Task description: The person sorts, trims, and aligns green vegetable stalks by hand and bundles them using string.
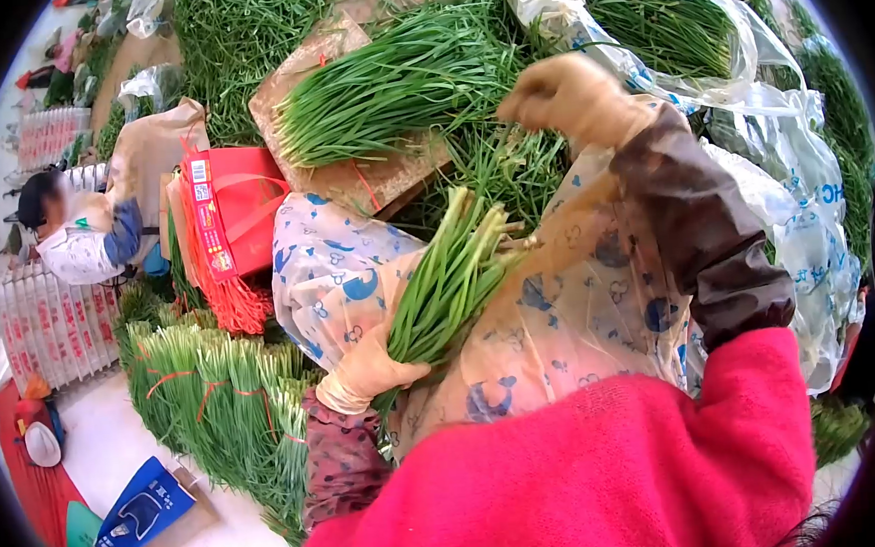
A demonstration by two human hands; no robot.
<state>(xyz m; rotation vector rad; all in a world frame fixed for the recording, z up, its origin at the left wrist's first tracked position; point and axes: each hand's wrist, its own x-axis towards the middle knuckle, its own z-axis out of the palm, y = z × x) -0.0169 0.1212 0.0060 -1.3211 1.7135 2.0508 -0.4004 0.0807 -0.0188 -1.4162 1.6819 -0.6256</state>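
My left hand [369, 374], in a thin pale glove, is wrapped round the leafy end of a bunch of garlic chives [446, 281]. The bunch lies tilted over my lap, its pale cut stems pointing up and away. My gloved right hand [579, 99] is raised beyond my right knee, apart from the bunch. Its fingers look bent but are smeared by motion, and I see nothing held in it. Ahead, a larger heap of chives [396, 85] lies across a wooden board [406, 170]. A patterned plastic apron [550, 317] covers my legs.
A red bag [253, 200] with red ties [239, 308] stands left of my knee. Tied chive bundles [214, 387] stand in rows at lower left. Loose chives [243, 45] spread ahead; a plastic bag of chives [663, 24] lies right. Another person [84, 230] sits far left.
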